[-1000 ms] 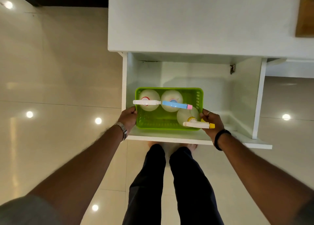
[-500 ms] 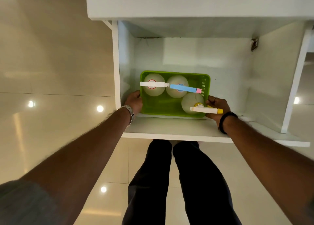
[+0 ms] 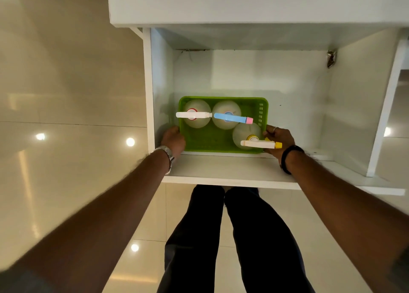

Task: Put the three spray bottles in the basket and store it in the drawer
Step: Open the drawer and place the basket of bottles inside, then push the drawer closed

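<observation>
A green plastic basket (image 3: pixel 208 141) rests on the floor of the open white drawer (image 3: pixel 221 171), near its left front corner. Three clear spray bottles stand upright inside it: one with a white head and red collar (image 3: pixel 194 115) at the back left, one with a blue head and pink nozzle (image 3: pixel 230 117) in the back middle, one with a white head and yellow nozzle (image 3: pixel 254 142) at the front right. My left hand (image 3: pixel 173 140) grips the basket's left rim. My right hand (image 3: pixel 277 139) grips its right rim, beside the yellow nozzle.
The drawer's left wall (image 3: pixel 148 89) is close to my left hand. Bare drawer floor (image 3: pixel 296 115) lies right of and behind the basket. The white countertop (image 3: pixel 243 2) overhangs the drawer's back. A metal hinge (image 3: pixel 331 58) sits at the back right. My legs (image 3: pixel 232 237) stand below the drawer front.
Both hands have carried the basket farther back into the drawer and down onto its floor. My head has come closer, so the drawer looks larger.
</observation>
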Demonstrator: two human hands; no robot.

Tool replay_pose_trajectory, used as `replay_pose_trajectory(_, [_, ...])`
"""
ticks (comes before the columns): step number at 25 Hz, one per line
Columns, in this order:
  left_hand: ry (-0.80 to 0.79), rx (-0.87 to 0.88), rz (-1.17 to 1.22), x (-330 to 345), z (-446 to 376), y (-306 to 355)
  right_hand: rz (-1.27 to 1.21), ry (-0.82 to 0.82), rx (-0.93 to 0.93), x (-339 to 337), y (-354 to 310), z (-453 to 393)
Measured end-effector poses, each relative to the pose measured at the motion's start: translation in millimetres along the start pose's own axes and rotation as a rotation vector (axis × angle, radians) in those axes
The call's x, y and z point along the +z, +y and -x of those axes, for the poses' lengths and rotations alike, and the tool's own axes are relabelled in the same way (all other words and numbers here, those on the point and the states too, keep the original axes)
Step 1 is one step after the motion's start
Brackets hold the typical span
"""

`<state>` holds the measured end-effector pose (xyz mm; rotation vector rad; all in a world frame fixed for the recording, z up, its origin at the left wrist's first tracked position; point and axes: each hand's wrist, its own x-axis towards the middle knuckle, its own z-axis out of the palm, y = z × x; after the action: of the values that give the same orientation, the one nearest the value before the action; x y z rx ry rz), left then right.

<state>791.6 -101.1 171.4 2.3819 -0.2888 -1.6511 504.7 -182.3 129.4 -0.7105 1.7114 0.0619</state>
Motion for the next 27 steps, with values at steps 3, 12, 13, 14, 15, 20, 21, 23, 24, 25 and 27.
replay_pose_trajectory(3, [0.123,0.091,-0.093,-7,41,-6,0.21,-0.022,-0.081,15,-1,3])
replay_pose_trajectory(12, [0.148,0.535,-0.856,-8,114,-34,0.45,-0.028,-0.146,28,-6,17])
replay_pose_trajectory(13, [0.159,0.54,-0.891,-7,114,-35,0.475,-0.005,-0.117,23,-7,23])
replay_pose_trajectory(14, [0.171,0.548,-0.92,-7,115,-36,0.517,0.021,-0.084,17,-10,33])
replay_pose_trajectory(15, [0.184,0.568,-0.94,-8,117,-36,0.558,0.046,-0.084,9,-12,44])
replay_pose_trajectory(20, [0.153,0.604,-1.062,-7,149,-41,0.861,0.156,-0.361,-33,-6,129])
replay_pose_trajectory(21, [0.146,0.595,-1.054,-5,157,-43,0.948,0.186,-0.437,-36,0,146])
replay_pose_trajectory(23, [0.159,0.58,-0.93,4,180,-46,0.971,0.238,-0.546,-36,18,180])
replay_pose_trajectory(24, [0.177,0.569,-0.792,12,195,-47,0.897,0.254,-0.578,-35,28,195])
replay_pose_trajectory(25, [0.196,0.541,-0.619,22,209,-50,0.779,0.267,-0.584,-32,40,209])
replay_pose_trajectory(27, [0.218,0.459,-0.302,43,233,-58,0.506,0.306,-0.534,-22,64,229])
